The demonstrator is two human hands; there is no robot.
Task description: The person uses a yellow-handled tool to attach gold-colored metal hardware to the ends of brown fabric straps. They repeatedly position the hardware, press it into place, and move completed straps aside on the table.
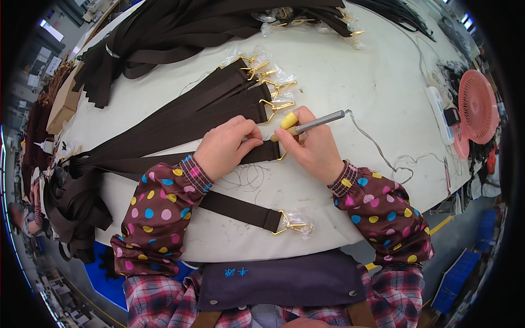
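My right hand (pixel 313 147) grips a grey pen-shaped electric tool (pixel 322 121) with a cord, resembling a soldering iron. Its tip points left, at the stitched end of a dark brown strap (pixel 270 151). A yellow cover (pixel 289 121) sits on a finger of that hand. Over the same strap lies my left hand (pixel 228 144), thumb and forefinger pinched together at the upper edge near the tool's tip. Whatever is between those fingertips is too small to make out. A gold clasp (pixel 282 156) on this strap's end is partly hidden by my right hand.
Several straps (pixel 186 112) with gold clasps in clear plastic fan out beyond my hands. Nearer me lies another strap (pixel 240 212). A strap bundle (pixel 164 33) covers the far side. At right are a pink fan (pixel 477 106), a white power strip (pixel 440 116) and the tool's cord (pixel 372 140).
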